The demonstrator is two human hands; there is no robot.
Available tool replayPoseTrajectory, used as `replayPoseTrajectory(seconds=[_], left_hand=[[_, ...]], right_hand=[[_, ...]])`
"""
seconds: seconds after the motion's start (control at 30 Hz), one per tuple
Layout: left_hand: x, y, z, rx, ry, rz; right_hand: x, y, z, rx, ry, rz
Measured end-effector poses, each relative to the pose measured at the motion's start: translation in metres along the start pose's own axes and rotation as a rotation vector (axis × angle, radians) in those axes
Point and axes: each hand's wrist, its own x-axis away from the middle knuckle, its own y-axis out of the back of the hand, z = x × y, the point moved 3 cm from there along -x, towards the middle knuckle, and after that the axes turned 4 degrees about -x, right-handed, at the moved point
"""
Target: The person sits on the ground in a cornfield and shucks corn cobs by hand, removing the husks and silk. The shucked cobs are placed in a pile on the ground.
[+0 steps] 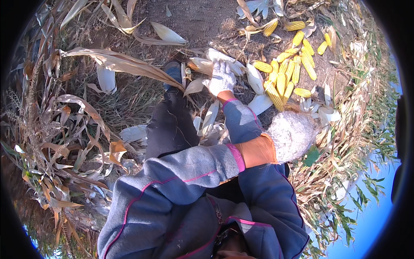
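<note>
My right hand [222,78], in a white knitted glove, reaches forward over ears of corn in pale husks. Its fingers lie across one husked-over ear [199,64]; whether they grip it is hidden. Another ear in its husk [255,79] lies just to the right. My left arm crosses over the right one, and my left hand [292,137], gloved too, is at the right, back upward. Its fingers are curled out of sight, so anything in them is hidden. Just beyond it lies a pile of bare yellow corn cobs [281,82].
My dark-trousered leg [171,123] and shoe [173,73] extend forward at centre left. A long dry corn leaf [129,64] reaches to the shoe. Dry stalks [64,136] crowd the left. Loose husks [208,118] litter the ground, with more dry corn plants [339,145] along the right.
</note>
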Motion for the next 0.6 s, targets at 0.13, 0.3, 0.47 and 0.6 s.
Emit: replayPoseTrajectory(seconds=[0.13, 0.3, 0.47, 0.6], left_hand=[[-0.007, 0.003, 0.006, -0.027, 0.017, -0.004], [-0.014, 0.012, 0.008, -0.052, -0.003, -0.006], [-0.016, 0.018, 0.01, -0.038, -0.037, -0.12], [-0.017, 0.015, 0.022, -0.069, 0.024, -0.167]], right_hand=[[-0.023, -0.017, -0.014, -0.019, 0.023, -0.073], [-0.016, -0.001, -0.068, -0.15, -0.165, -0.225], [0.045, 0.067, -0.121, -1.138, -0.338, -0.441], [0.097, 0.134, -0.137, -1.302, -0.338, -0.546]])
